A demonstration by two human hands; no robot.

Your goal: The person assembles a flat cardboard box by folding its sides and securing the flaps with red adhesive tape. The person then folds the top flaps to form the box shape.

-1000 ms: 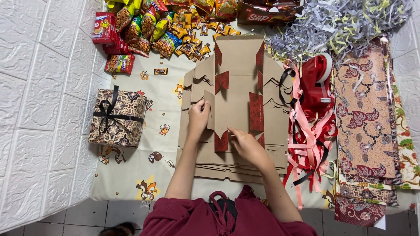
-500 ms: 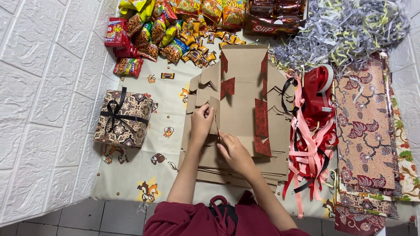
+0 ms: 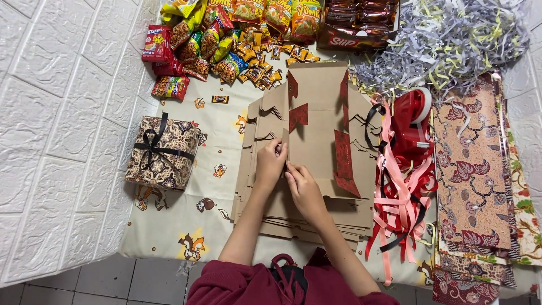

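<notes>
1. Shifted closer together since before: left hand (image 3: 270, 164) and right hand (image 3: 303, 189), now meeting at the left flap.
2. Both grips pinching the cardboard box (image 3: 322, 124) flap.
3. Lying atop the flat cardboard stack (image 3: 293, 217), long axis pointing away toward the snack packets (image 3: 226, 39).

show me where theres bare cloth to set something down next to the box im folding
Free: the cloth between the wrapped gift box and the cardboard stack, and below that gift box. Crowded: snack packets along the top, ribbons and patterned paper right.

Matt brown cardboard box (image 3: 316, 121)
</notes>
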